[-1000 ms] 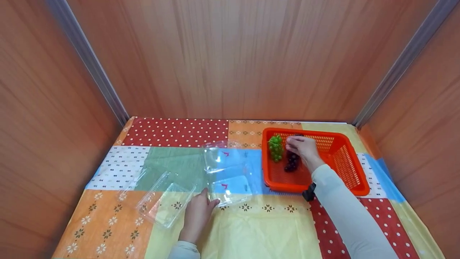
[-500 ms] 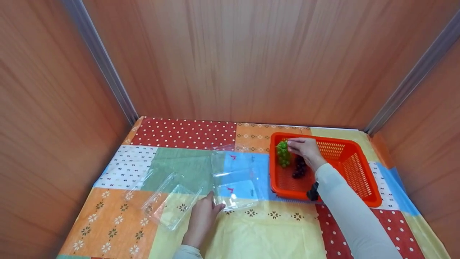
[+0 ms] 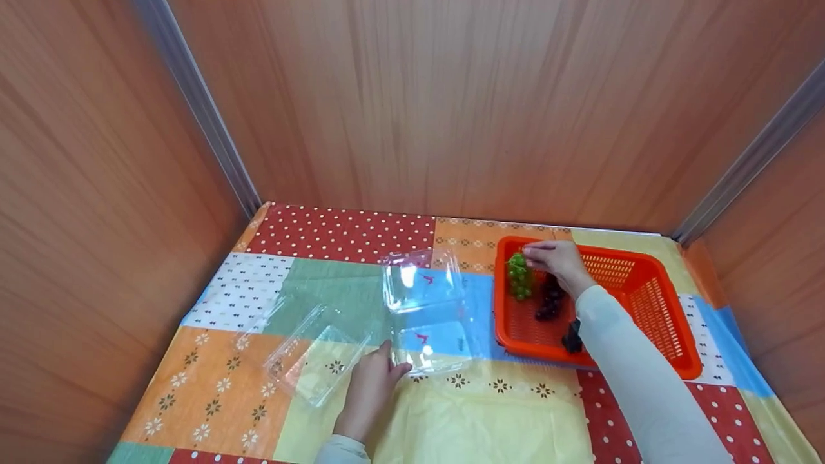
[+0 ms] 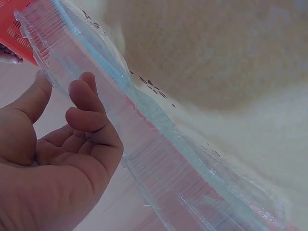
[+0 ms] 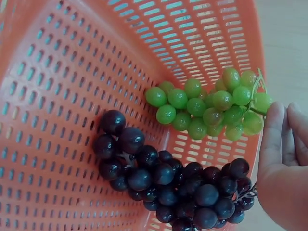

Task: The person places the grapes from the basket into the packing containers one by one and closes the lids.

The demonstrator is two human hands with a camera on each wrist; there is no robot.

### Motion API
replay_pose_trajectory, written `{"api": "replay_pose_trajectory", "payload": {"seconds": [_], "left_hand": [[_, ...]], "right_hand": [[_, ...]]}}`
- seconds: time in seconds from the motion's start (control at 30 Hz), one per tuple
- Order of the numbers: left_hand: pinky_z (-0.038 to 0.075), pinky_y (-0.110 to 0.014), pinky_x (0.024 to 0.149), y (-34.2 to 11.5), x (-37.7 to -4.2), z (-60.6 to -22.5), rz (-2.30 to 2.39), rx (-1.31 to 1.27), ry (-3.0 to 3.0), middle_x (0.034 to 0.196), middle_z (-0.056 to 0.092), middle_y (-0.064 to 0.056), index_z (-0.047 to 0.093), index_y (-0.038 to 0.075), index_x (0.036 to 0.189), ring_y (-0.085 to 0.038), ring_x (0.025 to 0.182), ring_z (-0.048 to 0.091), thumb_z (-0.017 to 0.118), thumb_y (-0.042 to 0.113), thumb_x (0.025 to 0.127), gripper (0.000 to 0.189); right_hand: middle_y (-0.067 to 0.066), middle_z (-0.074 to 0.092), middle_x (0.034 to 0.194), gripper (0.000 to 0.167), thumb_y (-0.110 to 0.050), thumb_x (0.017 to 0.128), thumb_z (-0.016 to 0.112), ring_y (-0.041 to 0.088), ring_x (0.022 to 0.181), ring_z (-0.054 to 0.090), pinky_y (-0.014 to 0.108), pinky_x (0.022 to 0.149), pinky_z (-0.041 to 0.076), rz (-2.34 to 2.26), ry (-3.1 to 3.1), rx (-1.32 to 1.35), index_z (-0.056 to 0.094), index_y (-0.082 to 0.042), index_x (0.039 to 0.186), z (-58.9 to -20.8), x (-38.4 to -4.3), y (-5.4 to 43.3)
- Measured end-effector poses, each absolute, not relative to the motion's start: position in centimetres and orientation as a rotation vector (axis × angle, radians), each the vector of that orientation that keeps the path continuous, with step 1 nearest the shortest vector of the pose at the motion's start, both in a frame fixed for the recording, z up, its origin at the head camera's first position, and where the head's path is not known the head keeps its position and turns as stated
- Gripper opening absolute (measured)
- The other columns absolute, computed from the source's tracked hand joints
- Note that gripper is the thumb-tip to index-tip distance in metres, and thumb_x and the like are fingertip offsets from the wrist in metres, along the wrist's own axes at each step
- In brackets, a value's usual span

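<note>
My right hand (image 3: 564, 265) is over the orange basket (image 3: 683, 322), its fingertips pinching the stem of a bunch of green grapes (image 5: 202, 108). Beside it in the basket lies a bunch of dark purple grapes (image 5: 178, 185), partly hidden by that hand in the head view. My left hand (image 3: 372, 386) is at the near left corner of a clear plastic clamshell box (image 3: 428, 351), which lies with its lid (image 3: 422, 280) folded back. The left thumb is right at the box's edge, and the other fingers are loosely bent, as the left wrist view shows.
Another clear plastic box (image 3: 316, 367) lies to the left of my left hand, lid spread out behind it. A patchwork cloth (image 3: 341, 229) covers the table. Wood-grain panels (image 3: 412, 109) stand at the back and both sides.
My right hand has shifted left from above the dark grapes to the green grapes' stem and now pinches it. My left hand stays by the box while the head view turns slightly.
</note>
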State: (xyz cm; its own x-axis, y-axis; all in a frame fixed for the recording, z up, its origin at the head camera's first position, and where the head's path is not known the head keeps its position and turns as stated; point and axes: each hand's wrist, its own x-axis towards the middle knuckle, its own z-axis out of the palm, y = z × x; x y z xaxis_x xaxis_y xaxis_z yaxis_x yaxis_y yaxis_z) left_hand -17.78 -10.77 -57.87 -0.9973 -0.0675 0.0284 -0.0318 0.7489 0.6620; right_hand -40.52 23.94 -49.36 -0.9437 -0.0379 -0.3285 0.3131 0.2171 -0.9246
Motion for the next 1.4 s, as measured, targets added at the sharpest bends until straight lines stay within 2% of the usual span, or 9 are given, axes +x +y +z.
{"api": "replay_pose_trajectory", "payload": {"seconds": [0.43,0.63,0.87,0.97,1.07,1.13,1.2,1.3,1.4], "left_hand": [[0.047,-0.031,0.062,-9.9,-17.4,-57.9,-1.157,0.111,-2.928,0.070,0.052,0.003,0.056,-0.005,0.132,-0.014,0.064,0.051,0.073,0.024,0.091,0.052],[0.053,-0.040,0.073,-9.7,-17.0,-58.1,-1.155,0.071,-2.902,0.073,0.057,0.000,0.051,-0.012,0.137,-0.017,0.069,0.055,0.069,0.020,0.094,0.055],[0.053,-0.046,0.087,-10.2,-17.4,-57.8,-1.289,0.091,-2.897,0.085,0.064,-0.006,0.041,-0.011,0.144,-0.020,0.083,0.061,0.062,0.015,0.099,0.057],[0.051,-0.047,0.093,-10.4,-17.5,-57.7,-1.319,0.096,-2.891,0.095,0.066,-0.011,0.038,-0.007,0.148,-0.023,0.093,0.063,0.063,0.016,0.099,0.060],[0.051,-0.045,0.090,-10.6,-17.7,-57.6,-1.359,0.116,-2.880,0.097,0.065,-0.012,0.037,0.003,0.152,-0.026,0.093,0.062,0.063,0.015,0.099,0.061],[0.051,-0.043,0.089,-10.8,-17.7,-57.7,-1.364,0.116,-2.876,0.096,0.064,-0.008,0.038,0.008,0.153,-0.023,0.092,0.060,0.063,0.015,0.098,0.061],[0.050,-0.041,0.084,-10.9,-17.7,-57.7,-1.364,0.116,-2.879,0.086,0.059,-0.004,0.039,0.009,0.153,-0.021,0.084,0.056,0.064,0.015,0.098,0.061],[0.050,-0.045,0.095,-11.1,-17.7,-57.7,-1.341,0.123,-2.877,0.100,0.066,-0.008,0.040,0.005,0.152,-0.021,0.096,0.060,0.065,0.015,0.097,0.061],[0.045,-0.049,0.103,-11.1,-17.9,-57.6,-1.357,0.144,-2.862,0.124,0.065,-0.016,0.041,0.003,0.151,-0.028,0.116,0.061,0.065,0.015,0.097,0.060]], "right_hand": [[0.017,0.064,0.126,0.036,-0.017,0.097,0.066,0.027,0.106,0.069,0.041,0.103,0.047,-1.789,2.206,0.299,0.065,-0.004,0.130,-49.7,-39.4,25.6],[0.018,0.064,0.124,0.034,-0.015,0.098,0.064,0.026,0.103,0.070,0.041,0.100,0.048,-1.775,2.207,0.272,0.065,-0.001,0.129,-49.9,-38.9,25.6],[0.014,0.065,0.115,0.035,-0.016,0.098,0.064,0.024,0.099,0.069,0.037,0.098,0.050,-1.816,2.192,0.254,0.064,0.001,0.128,-48.7,-38.4,25.3],[0.012,0.066,0.112,0.035,-0.016,0.097,0.065,0.020,0.095,0.069,0.034,0.095,0.052,-1.835,2.199,0.264,0.064,0.001,0.128,-48.6,-38.5,25.3],[0.011,0.066,0.114,0.036,-0.018,0.096,0.066,0.020,0.096,0.070,0.031,0.091,0.054,-1.840,2.197,0.297,0.065,-0.001,0.129,-48.2,-38.2,25.1],[0.010,0.066,0.115,0.037,-0.019,0.096,0.067,0.021,0.098,0.070,0.031,0.093,0.053,-1.847,2.183,0.316,0.065,-0.003,0.129,-48.1,-37.9,25.0],[0.010,0.066,0.117,0.039,-0.021,0.095,0.068,0.021,0.099,0.070,0.032,0.096,0.051,-1.865,2.160,0.334,0.065,-0.004,0.130,-47.9,-37.7,24.9],[0.009,0.066,0.116,0.041,-0.023,0.093,0.069,0.021,0.101,0.069,0.033,0.098,0.050,-1.903,2.125,0.346,0.065,-0.006,0.130,-47.4,-37.4,24.8],[0.008,0.068,0.114,0.043,-0.026,0.091,0.071,0.020,0.101,0.070,0.031,0.096,0.051,-1.944,2.108,0.335,0.066,-0.007,0.130,-46.6,-37.2,24.7]]}}
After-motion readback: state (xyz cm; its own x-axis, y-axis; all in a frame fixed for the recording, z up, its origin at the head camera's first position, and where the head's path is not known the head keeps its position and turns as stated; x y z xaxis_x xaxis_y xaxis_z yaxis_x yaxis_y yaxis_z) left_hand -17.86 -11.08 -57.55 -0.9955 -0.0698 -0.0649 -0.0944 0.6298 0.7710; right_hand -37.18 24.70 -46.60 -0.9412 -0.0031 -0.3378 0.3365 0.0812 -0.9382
